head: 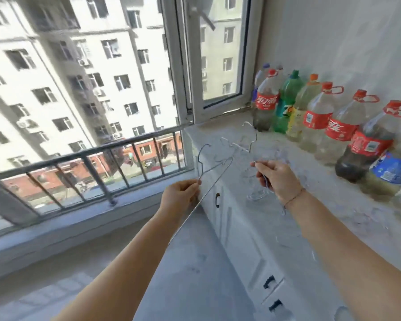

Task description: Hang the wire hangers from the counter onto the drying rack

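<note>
- big picture first: the drying rack isn't anywhere in shot and nothing looks hung, so I'd call this early days, basically the pick-up stage
- the bench point(322, 223) runs along the right wall, with a row of big plastic bottles point(340, 126) lined up at the back
- a few pale hangers on the bench point(248, 137) lie in a loose tangle in front of the bottles; they blend into the surface, so I can't count them
- one wire hanger point(218, 177) is already off the bench, out past its front edge on the window side, hook up and long bar slanting down toward the floor
- left hand point(180, 195) pinches that hanger at its corner with thumb and fingertips
- right hand point(277, 177) is over the bench right by the tangle, fingers curled round a thin bluish wire point(267, 183); probably a second hanger, but it's blurry
- left to do, I reckon: collect the rest, carry them to the rack, hook each one on
</note>
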The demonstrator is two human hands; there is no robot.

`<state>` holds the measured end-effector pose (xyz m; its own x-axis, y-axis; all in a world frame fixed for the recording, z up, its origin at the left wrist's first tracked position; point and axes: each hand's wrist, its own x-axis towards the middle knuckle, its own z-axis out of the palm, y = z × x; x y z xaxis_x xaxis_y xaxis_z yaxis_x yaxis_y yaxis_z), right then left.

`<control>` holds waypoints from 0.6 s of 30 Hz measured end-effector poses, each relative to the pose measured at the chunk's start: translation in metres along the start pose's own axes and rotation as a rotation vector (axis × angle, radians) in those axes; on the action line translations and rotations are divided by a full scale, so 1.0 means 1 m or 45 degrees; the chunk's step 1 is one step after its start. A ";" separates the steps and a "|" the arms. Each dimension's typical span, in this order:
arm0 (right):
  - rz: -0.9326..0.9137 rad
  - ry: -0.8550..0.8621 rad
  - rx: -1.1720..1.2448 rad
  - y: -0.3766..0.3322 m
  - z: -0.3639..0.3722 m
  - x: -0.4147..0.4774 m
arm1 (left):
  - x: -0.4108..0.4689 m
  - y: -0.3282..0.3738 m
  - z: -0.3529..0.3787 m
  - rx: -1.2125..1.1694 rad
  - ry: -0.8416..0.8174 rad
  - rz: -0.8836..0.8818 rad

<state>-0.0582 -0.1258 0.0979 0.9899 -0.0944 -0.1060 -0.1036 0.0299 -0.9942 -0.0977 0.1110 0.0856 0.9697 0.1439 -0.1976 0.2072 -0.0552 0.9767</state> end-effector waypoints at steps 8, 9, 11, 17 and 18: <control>0.089 -0.566 0.093 -0.005 0.182 -0.052 | -0.091 -0.009 -0.181 0.035 0.491 -0.005; 0.084 -0.635 0.062 -0.008 0.206 -0.062 | -0.104 -0.010 -0.203 0.033 0.549 -0.003; 0.049 -0.769 0.022 -0.015 0.254 -0.083 | -0.131 -0.012 -0.247 0.026 0.674 0.011; 0.007 -1.079 0.044 -0.027 0.396 -0.161 | -0.220 -0.022 -0.374 -0.020 0.993 0.056; 0.006 -1.122 0.032 -0.027 0.419 -0.176 | -0.235 -0.024 -0.394 -0.026 1.038 0.059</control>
<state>-0.1895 0.3073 0.1519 0.7052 0.7075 -0.0460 -0.1159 0.0510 -0.9919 -0.3819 0.4678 0.1414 0.5767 0.8159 -0.0421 0.1595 -0.0620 0.9852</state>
